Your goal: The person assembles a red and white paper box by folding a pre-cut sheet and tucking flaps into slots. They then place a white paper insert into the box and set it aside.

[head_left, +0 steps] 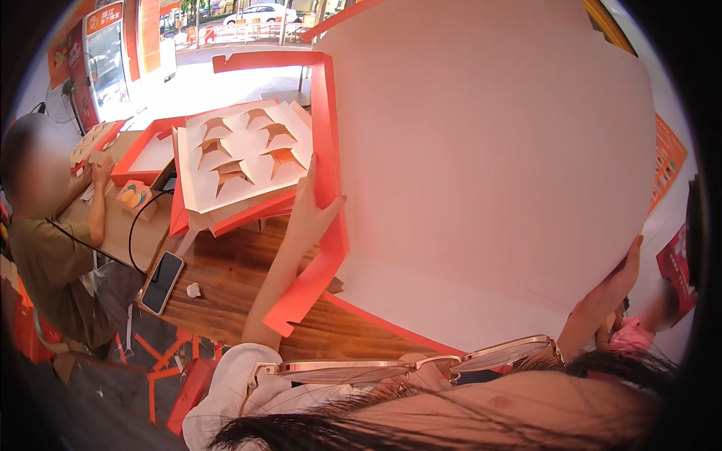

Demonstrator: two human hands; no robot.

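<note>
A large unfolded cardboard box blank point(489, 165), white inside with red edge flaps, stands tilted up before me and fills the right of the view. My left hand point(312, 210) grips its left side at the red flap point(327, 128), thumb laid across it. At the lower right edge, my right hand point(613, 282) holds the blank, its fingers partly hidden. Just left of my left hand lies a white box insert point(244, 169) with several folded-up cut-out tabs, resting on red cardboard pieces.
A phone point(162, 283) and a crumpled white scrap point(194, 290) lie on the wooden table point(226, 263). Farther left, a person point(60, 240) works beside an open red box point(143, 161) and a small orange box point(135, 197). Red strips point(169, 353) litter the floor. Someone in pink point(635, 331) is at right.
</note>
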